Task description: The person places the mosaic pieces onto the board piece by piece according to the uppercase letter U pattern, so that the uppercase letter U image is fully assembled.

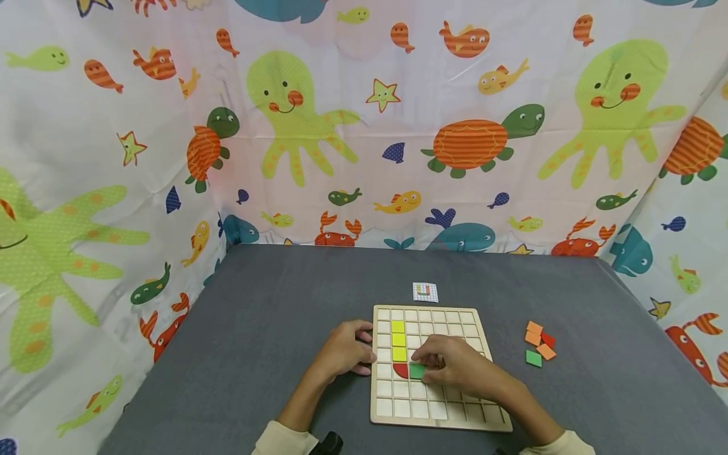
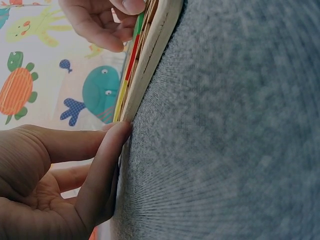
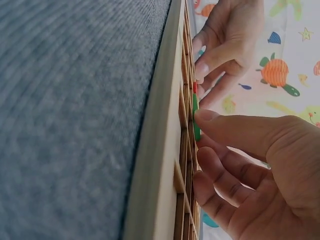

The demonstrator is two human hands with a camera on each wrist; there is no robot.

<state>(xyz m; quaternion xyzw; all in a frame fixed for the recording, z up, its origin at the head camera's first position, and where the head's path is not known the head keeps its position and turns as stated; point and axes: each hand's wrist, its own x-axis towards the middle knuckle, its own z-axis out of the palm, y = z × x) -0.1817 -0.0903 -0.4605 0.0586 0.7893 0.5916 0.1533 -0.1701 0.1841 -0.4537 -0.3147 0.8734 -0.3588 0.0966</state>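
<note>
Tiles (image 1: 533, 338) beside board (image 1: 419, 409), rim (image 2: 150, 65) in left fingers' (image 2: 102, 172) pinch, green square (image 1: 417, 371) in right fingers' (image 3: 227, 127).

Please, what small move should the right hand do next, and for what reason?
I would probably press the green tile gently flat: the right hand pinches it beside the red rounded tile, I cannot tell if it is fully seated, and the left hand touches the edge of the board, which may help steady it.

Grey table (image 1: 273, 303): wooden grid board (image 1: 401, 408), card (image 1: 425, 292), loose tiles (image 1: 533, 337).
</note>
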